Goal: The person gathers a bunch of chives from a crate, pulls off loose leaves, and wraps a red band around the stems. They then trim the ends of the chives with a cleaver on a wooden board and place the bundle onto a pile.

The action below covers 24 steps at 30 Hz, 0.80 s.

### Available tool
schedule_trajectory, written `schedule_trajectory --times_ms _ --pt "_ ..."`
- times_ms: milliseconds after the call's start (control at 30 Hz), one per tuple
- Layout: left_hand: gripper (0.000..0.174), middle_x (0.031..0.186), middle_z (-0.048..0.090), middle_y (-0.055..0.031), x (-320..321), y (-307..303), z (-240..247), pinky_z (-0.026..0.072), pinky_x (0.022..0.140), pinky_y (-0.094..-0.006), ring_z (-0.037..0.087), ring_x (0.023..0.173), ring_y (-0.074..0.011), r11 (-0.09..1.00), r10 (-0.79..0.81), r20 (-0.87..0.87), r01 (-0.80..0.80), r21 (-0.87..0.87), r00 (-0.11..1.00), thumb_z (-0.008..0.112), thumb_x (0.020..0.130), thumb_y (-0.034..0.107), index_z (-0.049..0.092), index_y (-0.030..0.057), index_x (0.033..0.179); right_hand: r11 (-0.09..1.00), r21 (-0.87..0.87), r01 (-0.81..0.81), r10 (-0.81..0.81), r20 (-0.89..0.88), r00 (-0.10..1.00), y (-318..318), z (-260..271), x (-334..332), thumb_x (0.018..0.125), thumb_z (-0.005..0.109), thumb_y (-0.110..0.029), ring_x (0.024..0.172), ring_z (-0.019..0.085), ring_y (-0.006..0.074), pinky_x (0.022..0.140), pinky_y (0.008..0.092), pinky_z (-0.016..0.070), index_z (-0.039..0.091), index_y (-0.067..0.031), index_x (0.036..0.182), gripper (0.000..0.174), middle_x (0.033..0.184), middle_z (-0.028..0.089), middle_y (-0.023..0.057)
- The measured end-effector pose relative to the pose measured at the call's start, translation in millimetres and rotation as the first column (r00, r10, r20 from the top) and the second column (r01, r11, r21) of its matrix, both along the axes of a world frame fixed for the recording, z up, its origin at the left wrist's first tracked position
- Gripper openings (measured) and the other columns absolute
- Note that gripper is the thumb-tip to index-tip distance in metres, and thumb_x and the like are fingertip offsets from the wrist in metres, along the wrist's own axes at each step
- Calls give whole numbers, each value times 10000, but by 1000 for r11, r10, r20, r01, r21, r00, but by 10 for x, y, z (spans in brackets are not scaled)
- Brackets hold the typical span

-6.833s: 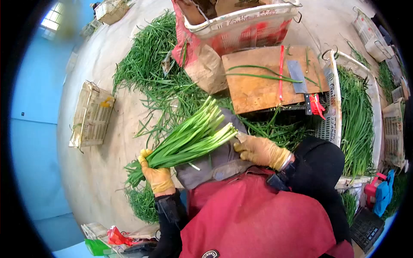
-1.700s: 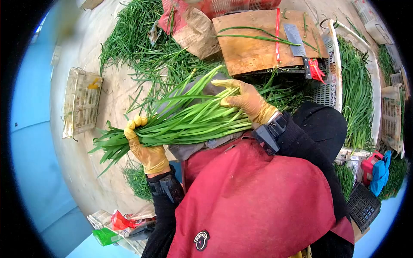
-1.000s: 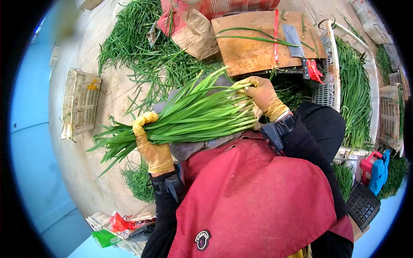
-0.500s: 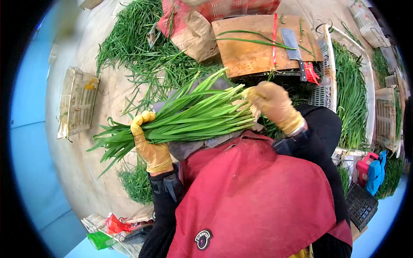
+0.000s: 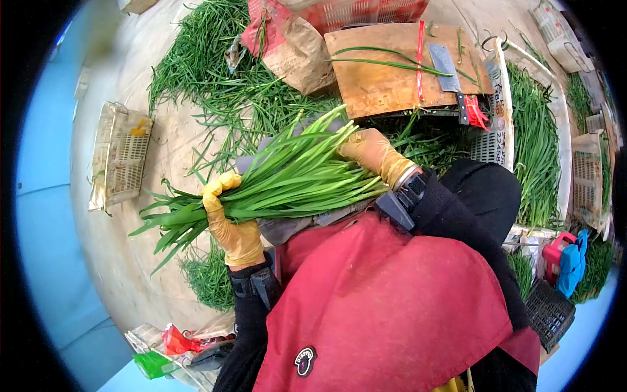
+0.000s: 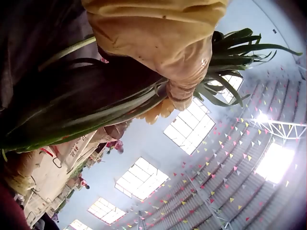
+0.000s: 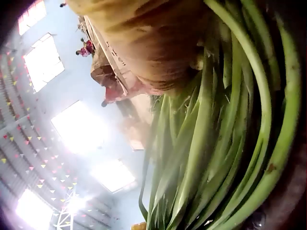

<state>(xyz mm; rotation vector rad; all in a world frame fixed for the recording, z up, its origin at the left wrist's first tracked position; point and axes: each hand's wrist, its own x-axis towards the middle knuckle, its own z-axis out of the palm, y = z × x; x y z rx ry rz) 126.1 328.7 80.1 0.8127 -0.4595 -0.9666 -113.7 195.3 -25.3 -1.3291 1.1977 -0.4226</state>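
Note:
A thick bunch of garlic chives point(image 5: 294, 176) lies slantwise over the lap, pale stem ends toward the right and leaf tips toward the left. The left hand point(image 5: 232, 225), in a yellow glove, grips it near the leafy end with the fingers curled over the top. At the stem end, the gloved right hand point(image 5: 377, 155) holds the stalks, its fingertips tucked in among them and partly hidden. In the left wrist view, leaves point(image 6: 237, 60) stick out past the glove. The right wrist view has stalks point(image 7: 206, 143) hanging in front of the hand.
Ahead sits a wooden board point(image 5: 372, 81) bearing a cleaver point(image 5: 445, 68), a red tie and loose stalks. A white crate point(image 5: 499, 124) of chives stands at right. Loose greens point(image 5: 209, 59) are heaped on the floor, near a paper sack point(image 5: 300, 62). Another crate point(image 5: 121, 157) is at left.
The right hand has come from just beyond the stem ends left onto the stalks. The left hand keeps its grip nearly in place. Since the earliest frame, the bunch has fanned out wider.

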Motion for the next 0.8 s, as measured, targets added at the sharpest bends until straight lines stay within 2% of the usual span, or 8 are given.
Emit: schedule_trajectory --times_ms 100,200,267,333,467,567,667,800 --pt "228 1032 624 -87 15 -1 8 470 947 -381 583 968 -208 1000 -2 5 2 6 1000 661 903 271 619 66 991 997 68 22 -22 -9 1000 -12 127 6 775 678 -221 612 543 109 605 280 463 698 -12 765 210 676 644 19" --pt "229 1034 620 -88 21 -2 -10 465 952 -380 576 969 -206 1000 0 6 0 1 1000 660 903 272 619 63 987 989 -128 -68 31 -271 962 -96 251 -75 738 678 -232 598 565 122 598 287 469 688 -21 732 211 660 656 56" --pt "227 1035 618 -87 18 6 -9 463 955 -376 574 964 -206 1000 19 21 -19 -4 1000 660 904 269 619 61 983 994 -62 90 -104 -286 952 -162 37 -299 728 667 -205 591 584 126 583 290 473 668 -14 694 194 646 654 69" --pt "225 1037 618 -88 22 18 6 463 954 -372 573 962 -207 1000 16 -26 -16 10 1000 664 900 264 621 58 978 989 -3 150 -149 -124 981 -155 -101 -479 751 649 -257 609 611 180 624 308 490 705 -34 751 230 644 655 96" --pt "225 1032 622 -84 11 19 -16 466 951 -369 574 959 -205 1000 4 -69 -3 5 998 672 893 261 626 55 971 998 -29 62 -56 182 982 -112 -22 -581 799 646 -138 805 612 120 763 256 487 698 -12 994 238 883 690 65" --pt "225 1025 626 -80 24 18 -9 471 947 -372 575 958 -203 1000 -2 -101 5 22 995 673 893 259 628 52 970 915 354 -195 -36 551 834 -125 176 -456 810 668 -121 860 616 130 828 275 488 677 -6 1067 282 950 685 46" --pt "226 1024 627 -79 6 28 0 474 951 -374 576 958 -202 1000 -3 -118 7 28 993 673 893 262 628 53 966 909 372 -189 -68 578 813 -3 314 -292 817 679 -105 875 616 133 840 289 489 666 -8 1091 290 997 678 38" --pt "233 1038 630 -83 7 27 19 481 952 -374 579 968 -206 1000 10 -73 -8 30 997 669 895 267 624 56 983 968 249 -34 -109 536 837 3 157 -252 804 700 -122 795 619 123 755 267 500 690 -7 999 227 902 685 41"
